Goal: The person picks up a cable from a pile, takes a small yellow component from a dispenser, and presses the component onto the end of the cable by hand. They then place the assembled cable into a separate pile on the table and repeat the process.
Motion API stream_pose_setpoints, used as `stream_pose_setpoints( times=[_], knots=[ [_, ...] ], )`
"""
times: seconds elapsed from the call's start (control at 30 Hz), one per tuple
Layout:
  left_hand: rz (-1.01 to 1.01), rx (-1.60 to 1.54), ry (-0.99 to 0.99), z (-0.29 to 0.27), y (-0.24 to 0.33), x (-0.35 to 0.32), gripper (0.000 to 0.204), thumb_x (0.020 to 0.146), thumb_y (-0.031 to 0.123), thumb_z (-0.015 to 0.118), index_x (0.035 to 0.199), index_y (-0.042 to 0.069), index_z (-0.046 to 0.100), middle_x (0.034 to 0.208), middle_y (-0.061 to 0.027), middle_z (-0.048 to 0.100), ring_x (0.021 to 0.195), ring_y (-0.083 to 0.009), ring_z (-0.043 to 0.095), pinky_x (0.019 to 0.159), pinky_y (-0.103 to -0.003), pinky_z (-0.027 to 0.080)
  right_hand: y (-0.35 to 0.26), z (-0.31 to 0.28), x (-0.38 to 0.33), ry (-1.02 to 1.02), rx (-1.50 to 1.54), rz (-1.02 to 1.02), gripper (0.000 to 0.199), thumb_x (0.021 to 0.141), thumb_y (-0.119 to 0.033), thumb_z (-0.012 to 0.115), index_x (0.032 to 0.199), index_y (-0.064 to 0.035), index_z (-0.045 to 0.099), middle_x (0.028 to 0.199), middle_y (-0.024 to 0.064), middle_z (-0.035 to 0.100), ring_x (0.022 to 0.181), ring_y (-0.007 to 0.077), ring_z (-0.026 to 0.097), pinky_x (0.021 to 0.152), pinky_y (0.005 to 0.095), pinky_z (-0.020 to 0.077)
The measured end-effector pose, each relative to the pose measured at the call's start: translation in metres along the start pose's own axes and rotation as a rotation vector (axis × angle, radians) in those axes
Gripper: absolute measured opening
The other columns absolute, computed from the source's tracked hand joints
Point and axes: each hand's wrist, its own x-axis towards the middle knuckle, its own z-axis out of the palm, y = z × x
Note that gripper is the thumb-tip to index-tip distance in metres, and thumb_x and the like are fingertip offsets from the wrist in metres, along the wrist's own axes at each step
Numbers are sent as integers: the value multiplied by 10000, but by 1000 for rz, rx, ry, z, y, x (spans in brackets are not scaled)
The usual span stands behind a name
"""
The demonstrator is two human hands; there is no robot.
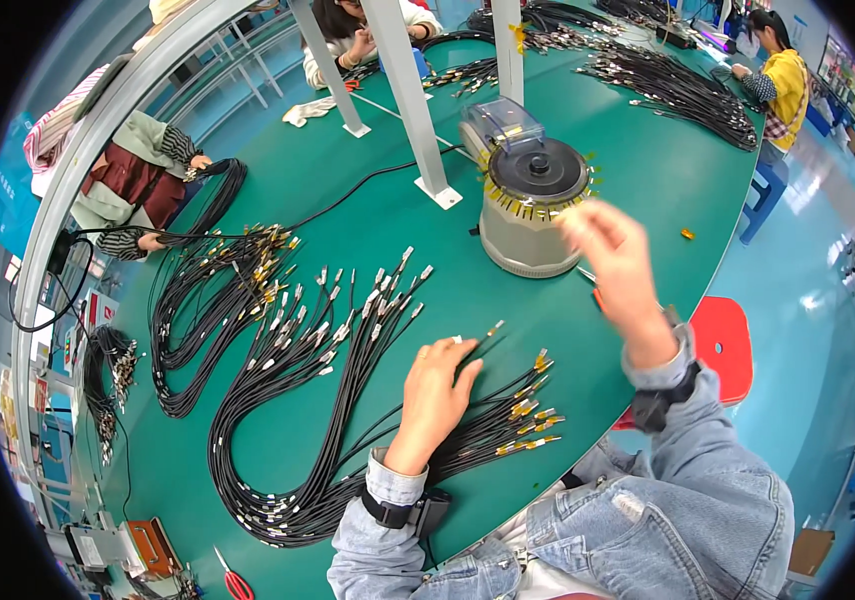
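My left hand (435,398) is closed on a thin black cable (488,338), whose metal-tipped end sticks out past the fingertips. Beneath and beside that hand lies a bundle of black cables (248,425), curved in a U; its ends on the right carry yellow tape and those at the top have white labels. Slightly blurred, my right hand (616,262) is raised at the round tape dispenser (533,235), fingers drawn together by its rim. Short yellow tape strips (518,208) fan out around the dispenser's dark top disc. Whatever sits between my right fingertips is too small to make out.
Another cable bundle (173,340) lies to the left, with more cables (668,85) at the far right. Grey metal posts (410,100) rise from the green table (368,215). Red-handled scissors (235,580) lie near the front left. A red stool (723,350) stands right. Several people work around.
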Motion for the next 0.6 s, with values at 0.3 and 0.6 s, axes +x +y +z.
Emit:
stream_pose_setpoints(
  times=[0.3,0.6],
  knots=[
    [-210,1,-212,-13,-7,-9,270,791,140,638,1019,2,588,917,-140,607,870,-313,565,751,-389,459,37,-96,123,-79,-561,254,350,796,-326,640,922,0,650,857,54,629,869,128,539,795,313,424],
    [-259,451,85,-53,-46,-22,214,753,109,663,938,25,594,868,-123,578,813,-302,564,716,-389,459,35,-98,128,-217,-449,399,329,771,-359,653,868,-44,653,857,18,587,854,128,485,795,290,333]
  ],
)
